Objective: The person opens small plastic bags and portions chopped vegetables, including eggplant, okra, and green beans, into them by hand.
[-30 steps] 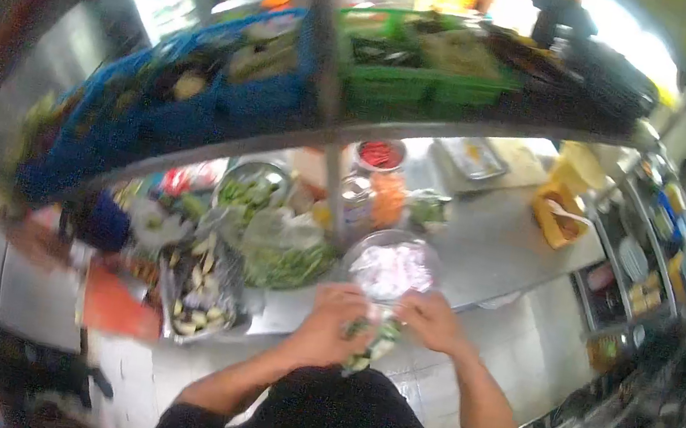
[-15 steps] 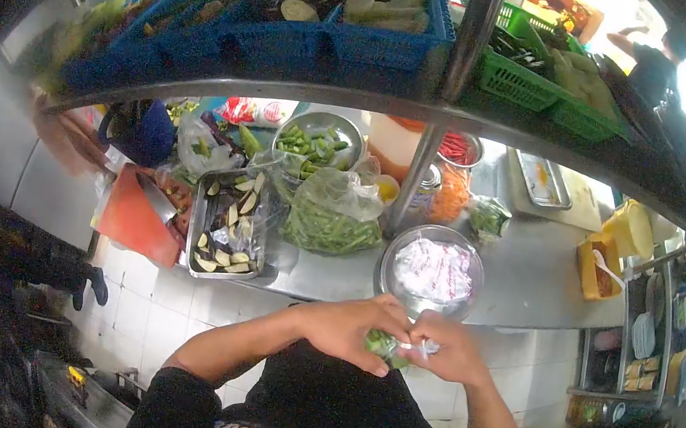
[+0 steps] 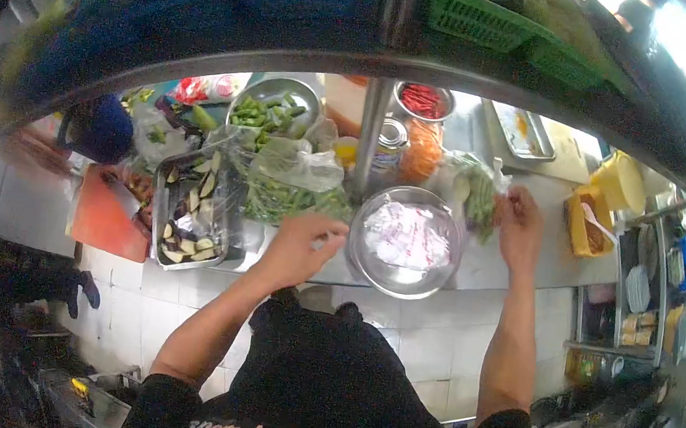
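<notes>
My right hand (image 3: 519,227) reaches over the counter with its fingers curled in against a clear plastic bag of green vegetables (image 3: 480,202). The white twisted top of that bag stands up beside my fingertips; the exact grip is partly hidden. My left hand (image 3: 303,245) hangs over the counter's front edge, holding nothing, thumb and fingers apart. Between my hands sits a round steel bowl (image 3: 400,285) with white and reddish-printed plastic packets (image 3: 410,232) inside. Left of the bowl lies a large clear bag of cut green beans (image 3: 278,196), close to my left fingertips.
A steel tray (image 3: 220,255) holds cut eggplant, beside a red cutting board (image 3: 114,217). Behind are a bowl of green pieces (image 3: 273,116), a bag of orange strips (image 3: 422,150) and red chillies (image 3: 423,100). A metal shelf rail (image 3: 296,63) and post (image 3: 371,137) cross above the counter.
My hands have come apart from the small bag at my chest. The right reached forward and right to the bagged greens; the left moved left and opened. The view shifted rightward.
</notes>
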The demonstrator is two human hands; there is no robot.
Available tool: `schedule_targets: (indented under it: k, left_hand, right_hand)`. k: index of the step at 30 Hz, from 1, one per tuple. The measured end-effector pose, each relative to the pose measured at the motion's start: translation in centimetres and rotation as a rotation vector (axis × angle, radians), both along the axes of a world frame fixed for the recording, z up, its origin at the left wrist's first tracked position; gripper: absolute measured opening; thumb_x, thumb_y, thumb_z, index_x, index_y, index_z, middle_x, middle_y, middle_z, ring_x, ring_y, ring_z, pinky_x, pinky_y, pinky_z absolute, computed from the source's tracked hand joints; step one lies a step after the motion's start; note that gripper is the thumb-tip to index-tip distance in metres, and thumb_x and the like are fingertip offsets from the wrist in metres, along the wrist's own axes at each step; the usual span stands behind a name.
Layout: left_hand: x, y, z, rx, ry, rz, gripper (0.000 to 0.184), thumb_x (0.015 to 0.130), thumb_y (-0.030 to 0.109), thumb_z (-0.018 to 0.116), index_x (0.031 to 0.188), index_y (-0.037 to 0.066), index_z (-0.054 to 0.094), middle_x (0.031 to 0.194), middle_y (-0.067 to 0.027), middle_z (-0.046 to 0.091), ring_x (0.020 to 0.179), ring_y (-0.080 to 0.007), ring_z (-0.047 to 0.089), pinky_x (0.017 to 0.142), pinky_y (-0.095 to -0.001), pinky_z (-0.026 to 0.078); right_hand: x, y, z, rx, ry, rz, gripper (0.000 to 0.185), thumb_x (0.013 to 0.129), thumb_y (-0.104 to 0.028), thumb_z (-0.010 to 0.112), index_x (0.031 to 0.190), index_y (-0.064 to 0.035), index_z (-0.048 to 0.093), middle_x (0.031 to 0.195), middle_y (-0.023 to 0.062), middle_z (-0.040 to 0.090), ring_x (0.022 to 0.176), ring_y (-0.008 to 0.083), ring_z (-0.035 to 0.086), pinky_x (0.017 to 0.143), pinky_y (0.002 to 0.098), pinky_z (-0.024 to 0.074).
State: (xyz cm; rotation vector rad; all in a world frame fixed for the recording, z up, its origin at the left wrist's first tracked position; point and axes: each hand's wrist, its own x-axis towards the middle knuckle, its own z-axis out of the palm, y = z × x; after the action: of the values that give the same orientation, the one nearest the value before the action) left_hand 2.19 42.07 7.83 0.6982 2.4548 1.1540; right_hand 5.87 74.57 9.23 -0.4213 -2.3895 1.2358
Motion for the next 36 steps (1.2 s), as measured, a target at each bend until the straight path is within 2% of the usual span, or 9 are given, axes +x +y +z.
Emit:
schedule_targets:
  k: [4,8,10,12,14,18,22,29,36]
  left_hand:
    - [0.0,2.9,-8.2,0.077,0.275,-0.038,0.028,0.081,0.026,0.058,0.100,0.005,0.062,0.095,-0.0145,0.062,0.092,-0.0310,0.056,0.083,-0.0387,0.044]
    - [-0.3,1.0,-7.4,-0.024,0.197,0.047,0.027,0.085,0.028,0.055,0.095,0.005,0.061,0.102,-0.0143,0.060,0.095,-0.0308,0.055,0.085,-0.0394,0.043]
    - [-1.6,-4.2,-11.0,-0.318,0.599,0.195,0.028,0.083,0.030,0.056,0.097,0.006,0.061,0.105,-0.0149,0.058,0.094,-0.0321,0.054,0.083,-0.0402,0.044]
    - [-1.5,-9.2,-9.2,-0.087,0.596,0.620,0.033,0.077,0.032,0.063,0.099,0.008,0.060,0.109,-0.0141,0.055,0.102,-0.0331,0.050,0.086,-0.0425,0.042]
    - [-0.6,-11.9,-6.2,-0.406,0.646,0.725,0.041,0.069,0.032,0.069,0.102,0.009,0.059,0.114,-0.0136,0.052,0.109,-0.0334,0.044,0.092,-0.0441,0.036]
    - [-0.3,-15.9,-9.0,-0.590,0.624,0.435,0.031,0.070,0.029,0.069,0.094,0.010,0.064,0.117,-0.0085,0.051,0.111,-0.0293,0.043,0.094,-0.0448,0.031]
    - [-2.2,-16.6,-8.1,-0.100,0.687,0.667,0.013,0.083,0.018,0.058,0.082,0.006,0.063,0.087,-0.0059,0.063,0.081,-0.0261,0.057,0.071,-0.0369,0.044]
    - [-1.6,-14.9,-0.2,1.277,-0.522,0.847,0.023,0.092,0.022,0.046,0.092,0.002,0.058,0.085,-0.0065,0.062,0.070,-0.0139,0.059,0.068,-0.0302,0.047]
    - [0.5,-19.2,-1.3,1.003,-0.428,0.625,0.029,0.080,0.003,0.060,0.108,-0.002,0.053,0.092,-0.0090,0.062,0.088,-0.0174,0.061,0.079,-0.0291,0.049]
  right_hand:
    - [-2.0,5.5,-8.5,0.315,-0.072,0.114,0.021,0.081,-0.018,0.062,0.093,-0.0016,0.058,0.085,0.0129,0.061,0.074,0.0291,0.058,0.066,0.0372,0.0452]
    - [1.6,-0.3,-5.6,0.163,-0.003,0.189,0.026,0.081,-0.013,0.061,0.105,-0.0026,0.059,0.087,0.0078,0.061,0.077,0.0184,0.057,0.070,0.0305,0.0458]
    - [3.1,-1.7,-6.1,-0.047,-0.108,0.198,0.024,0.081,-0.010,0.061,0.104,-0.0022,0.059,0.086,0.0051,0.061,0.076,0.0143,0.056,0.070,0.0282,0.0456]
    - [3.8,-2.9,-6.0,-0.152,-0.190,0.223,0.023,0.081,-0.009,0.060,0.103,-0.0020,0.059,0.085,0.0031,0.060,0.076,0.0115,0.055,0.069,0.0263,0.0455]
    - [4.2,-4.6,-5.4,-0.158,-0.260,0.270,0.022,0.081,-0.008,0.060,0.102,-0.0018,0.060,0.083,0.0018,0.059,0.075,0.0099,0.054,0.069,0.0249,0.0457]
    - [3.6,-9.4,-5.9,-0.312,-0.262,0.463,0.021,0.081,-0.010,0.062,0.101,-0.0027,0.060,0.084,0.0015,0.060,0.077,0.0086,0.054,0.069,0.0238,0.0459]
    - [2.6,-15.2,-5.5,-0.363,-0.314,0.693,0.023,0.082,-0.015,0.062,0.102,-0.0036,0.061,0.087,0.0037,0.061,0.078,0.0108,0.056,0.070,0.0254,0.0468]
    - [-1.2,-25.5,-3.1,-0.166,-0.179,0.849,0.032,0.081,-0.023,0.064,0.103,-0.0009,0.059,0.092,0.0100,0.062,0.078,0.0140,0.059,0.070,0.0269,0.0469]
    - [-3.9,-36.0,-3.1,-0.116,-0.145,0.708,0.033,0.074,-0.028,0.066,0.092,-0.0019,0.059,0.082,0.0156,0.058,0.069,0.0279,0.058,0.063,0.0358,0.0462]
